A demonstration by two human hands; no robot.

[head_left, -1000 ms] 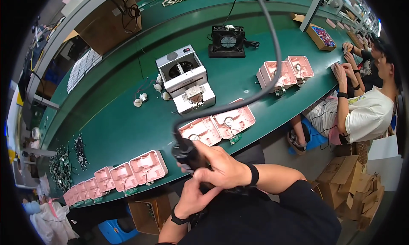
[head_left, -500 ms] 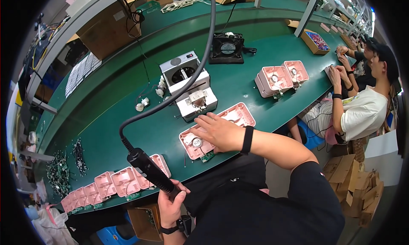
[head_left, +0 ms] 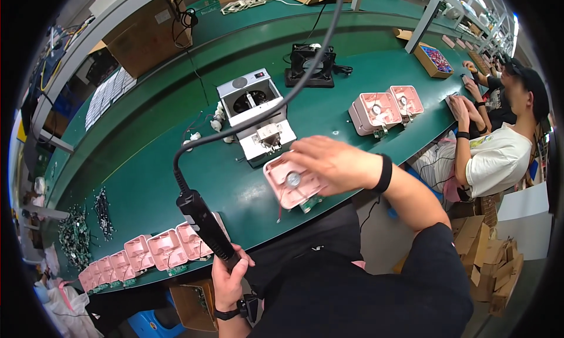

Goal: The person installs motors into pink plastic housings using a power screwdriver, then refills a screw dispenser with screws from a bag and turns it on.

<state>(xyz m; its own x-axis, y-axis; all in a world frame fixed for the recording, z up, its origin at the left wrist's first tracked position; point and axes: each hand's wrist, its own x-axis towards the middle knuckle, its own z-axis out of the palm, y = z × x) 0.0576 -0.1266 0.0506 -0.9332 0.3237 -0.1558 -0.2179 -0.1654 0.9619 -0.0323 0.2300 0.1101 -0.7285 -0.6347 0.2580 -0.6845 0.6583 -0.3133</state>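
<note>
My left hand (head_left: 230, 279) grips the lower end of a black electric screwdriver (head_left: 204, 223), held upright and tilted, its thick black cable rising from the top and arching across the view. My right hand (head_left: 338, 161) is closed over the right side of a pink plastic housing (head_left: 282, 194) near the table's front edge. Inside that housing sits a round silver speaker (head_left: 293, 179). A green circuit board (head_left: 310, 203) and a thin wire hang at its near side. My palm and fingers hide its right part.
Behind the housing stands a white-and-grey screw feeder (head_left: 258, 117). More pink housings (head_left: 167, 248) line the front edge at left; others (head_left: 376, 111) stand at right. A black fan (head_left: 311, 66) sits farther back. Loose dark parts (head_left: 75, 238) lie far left. Co-workers (head_left: 499, 156) sit at right.
My right hand has moved right with the pink housing, its fingers now bent over the top edge. The screwdriver has shifted slightly, and its cable has swung to the right.
</note>
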